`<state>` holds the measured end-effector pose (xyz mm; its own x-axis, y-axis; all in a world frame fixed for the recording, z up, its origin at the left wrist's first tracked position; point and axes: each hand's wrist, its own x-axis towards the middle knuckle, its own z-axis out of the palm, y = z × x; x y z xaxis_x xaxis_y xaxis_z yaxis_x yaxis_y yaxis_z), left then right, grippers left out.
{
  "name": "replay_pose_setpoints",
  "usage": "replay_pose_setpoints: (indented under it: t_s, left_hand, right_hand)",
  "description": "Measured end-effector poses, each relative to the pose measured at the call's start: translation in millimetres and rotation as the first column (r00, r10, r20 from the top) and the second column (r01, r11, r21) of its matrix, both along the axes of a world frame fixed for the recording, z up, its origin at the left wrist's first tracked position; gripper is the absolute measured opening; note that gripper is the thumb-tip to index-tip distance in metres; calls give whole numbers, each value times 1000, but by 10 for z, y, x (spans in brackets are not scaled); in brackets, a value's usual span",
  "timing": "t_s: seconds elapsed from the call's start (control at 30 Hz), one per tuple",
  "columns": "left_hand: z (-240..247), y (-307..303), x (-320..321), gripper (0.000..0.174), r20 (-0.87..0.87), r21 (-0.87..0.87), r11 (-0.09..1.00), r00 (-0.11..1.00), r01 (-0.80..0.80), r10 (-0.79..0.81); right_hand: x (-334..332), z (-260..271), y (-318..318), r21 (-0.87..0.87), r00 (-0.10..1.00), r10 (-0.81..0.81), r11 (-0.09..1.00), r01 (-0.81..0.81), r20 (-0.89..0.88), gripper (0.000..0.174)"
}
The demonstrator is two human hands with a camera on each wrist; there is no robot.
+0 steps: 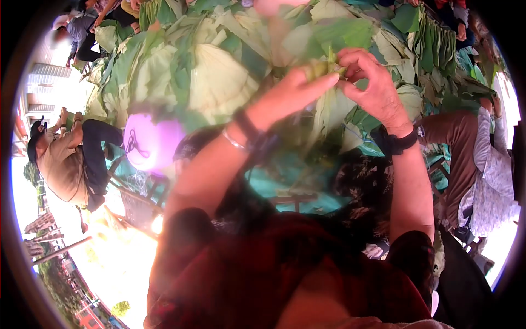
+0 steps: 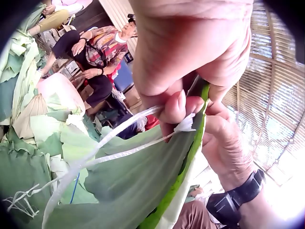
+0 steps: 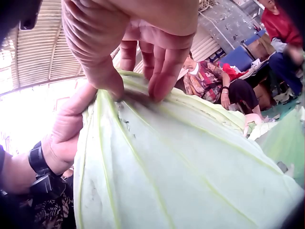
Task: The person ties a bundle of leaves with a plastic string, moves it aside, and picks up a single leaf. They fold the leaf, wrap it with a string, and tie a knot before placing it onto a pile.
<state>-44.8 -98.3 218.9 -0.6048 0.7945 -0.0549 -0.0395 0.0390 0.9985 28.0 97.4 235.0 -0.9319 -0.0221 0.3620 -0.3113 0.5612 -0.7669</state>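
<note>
Both hands are raised together over the leaf-covered work area, holding a stack of large lotus leaves by its gathered upper edge. The leaves hang down with pale undersides and radiating veins. My left hand pinches the gathered edge. White plastic string runs out from under its fingers in two strands, trailing across the green leaf face. My right hand pinches the same gathered part from the other side, thumb against bent fingers. In the right wrist view, its fingertips press into the folds.
Many loose and stacked lotus leaves spread ahead of me. A pink-purple tub stands to the left, beside a seated person. Another person is close on the right. More people sit across the leaves, including one in a patterned shirt.
</note>
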Motion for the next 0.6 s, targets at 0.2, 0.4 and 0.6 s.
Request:
replay_pose_setpoints:
  t_s: [0.2, 0.4, 0.6]
  left_hand:
    - [-105, 1, -42, 48, 161, -16, 984, 971, -177, 177]
    - [61, -30, -63, 40, 151, 43, 995, 985, -86, 78]
    - [-57, 3, -87, 35, 153, -37, 986, 974, -164, 167]
  right_hand:
    - [37, 105, -17, 0, 994, -33, 999, 33, -100, 33]
    - [82, 41, -19, 103, 996, -87, 991, 88, -21, 31]
    - [76, 11, -71, 129, 997, -71, 989, 72, -18, 33]
